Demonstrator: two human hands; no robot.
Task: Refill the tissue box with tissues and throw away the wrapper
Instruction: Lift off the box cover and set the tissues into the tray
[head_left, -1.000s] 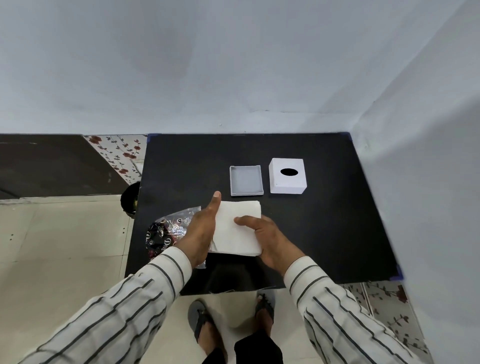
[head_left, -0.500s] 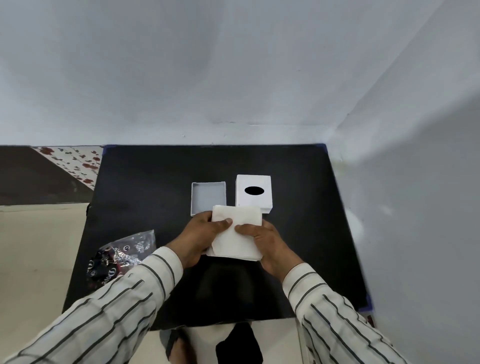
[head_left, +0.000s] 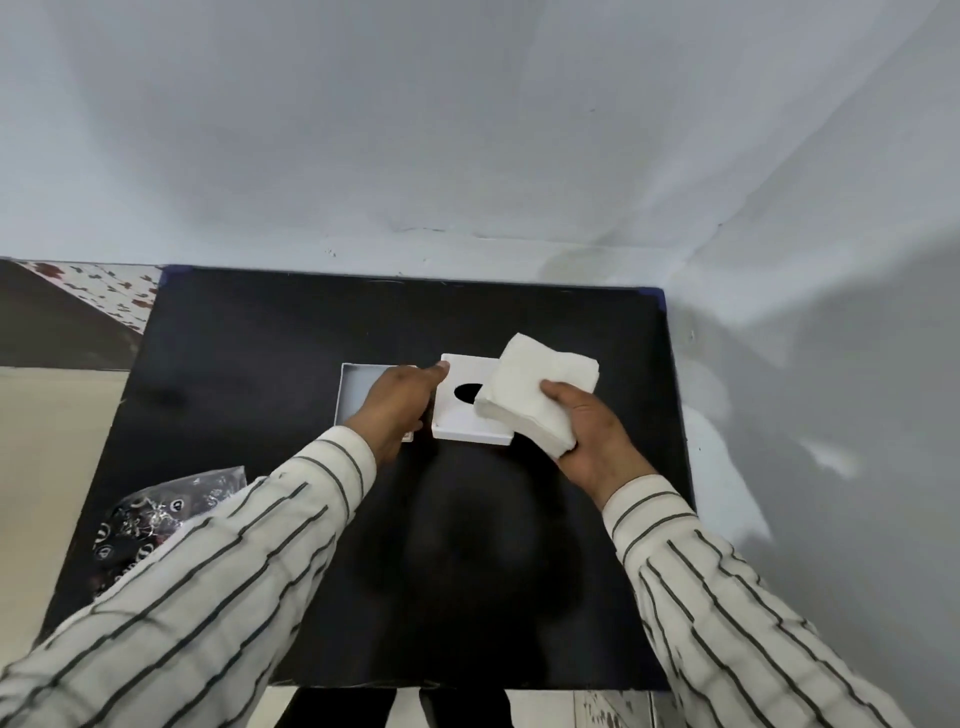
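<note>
1. We hold the stack of tissues (head_left: 535, 395) in our right hand (head_left: 589, 436), its grip closed around the near right end; the stack hangs tilted above the right side of the tissue box lid (head_left: 467, 410).
2. Our left hand (head_left: 397, 408) reaches to the lid's left edge, fingertips touching it; we cannot tell how far that grip has closed.
3. The open grey base tray (head_left: 353, 387) lies just left of the lid, partly under the left hand.
4. The crumpled wrapper (head_left: 156, 519) lies at the near left of the black worktop (head_left: 249, 364), well apart from the box.
</note>
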